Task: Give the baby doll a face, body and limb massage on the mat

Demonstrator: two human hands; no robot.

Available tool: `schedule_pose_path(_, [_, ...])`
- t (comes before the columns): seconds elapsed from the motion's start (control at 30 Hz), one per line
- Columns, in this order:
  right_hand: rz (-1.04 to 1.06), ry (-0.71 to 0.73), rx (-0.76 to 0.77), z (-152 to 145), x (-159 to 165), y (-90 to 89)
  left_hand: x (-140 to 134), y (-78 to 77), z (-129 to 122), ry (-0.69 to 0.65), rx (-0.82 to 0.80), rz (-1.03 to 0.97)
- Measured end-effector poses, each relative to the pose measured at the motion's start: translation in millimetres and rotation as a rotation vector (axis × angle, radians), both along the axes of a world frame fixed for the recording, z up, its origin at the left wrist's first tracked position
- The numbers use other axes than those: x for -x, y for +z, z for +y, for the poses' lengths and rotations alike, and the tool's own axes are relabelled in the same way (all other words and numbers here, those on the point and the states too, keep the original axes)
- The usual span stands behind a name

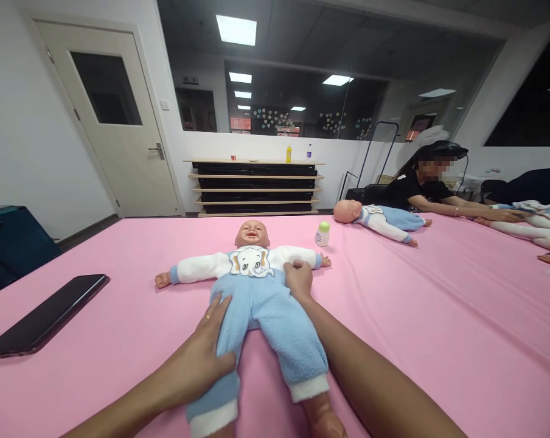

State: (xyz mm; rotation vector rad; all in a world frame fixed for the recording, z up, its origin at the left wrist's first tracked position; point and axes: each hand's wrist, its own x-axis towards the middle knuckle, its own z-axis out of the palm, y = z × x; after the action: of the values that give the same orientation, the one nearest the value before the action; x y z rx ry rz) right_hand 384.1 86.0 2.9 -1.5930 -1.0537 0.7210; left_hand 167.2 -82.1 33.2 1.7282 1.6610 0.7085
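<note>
A baby doll (pixel 252 234) lies on its back, arms spread, its head away from me. It wears a romper (pixel 250 298) with light blue trousers, white sleeves and an elephant face on the chest. My left hand (pixel 213 347) rests on the trouser leg at left, fingers stretched and thumb apart. At the doll's other side, below the armpit, my right hand (pixel 299 278) is closed with its fingertips pinched on the romper's cloth. The exact fold between those fingers is partly hidden. The doll's feet run off the bottom edge of the view.
A pink cloth (pixel 412 322) covers the table. A black phone (pixel 47 313) lies at left. A small white bottle with a green cap (pixel 322 234) stands beyond the doll's hand. Another doll (pixel 375 218) lies farther right, near a seated person (pixel 423 182) reaching over the table.
</note>
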Motion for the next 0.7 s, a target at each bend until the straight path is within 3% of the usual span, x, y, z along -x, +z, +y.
schedule_pose_path(0.17, [-0.058, 0.032, -0.023, -9, 4, 4.4, 20, 1.0, 40, 0.290, -0.082, -0.136])
schedule_pose_path(0.37, [-0.078, 0.077, -0.047, -13, 1, 8.3, 15, -9.1, 88, 0.293, -0.152, -0.076])
schedule_pose_path(0.47, [-0.048, 0.110, -0.039, -13, 1, 8.1, 3, -11.7, 98, 0.374, -0.210, -0.198])
schedule_pose_path(0.6, [0.007, 0.109, 0.021, -12, 4, 8.8, -5, -15.0, 101, 0.593, -0.168, -0.505])
schedule_pose_path(0.7, [0.083, 0.099, 0.075, -11, 5, 9.1, -3, -14.4, 101, 0.598, -0.126, -0.628])
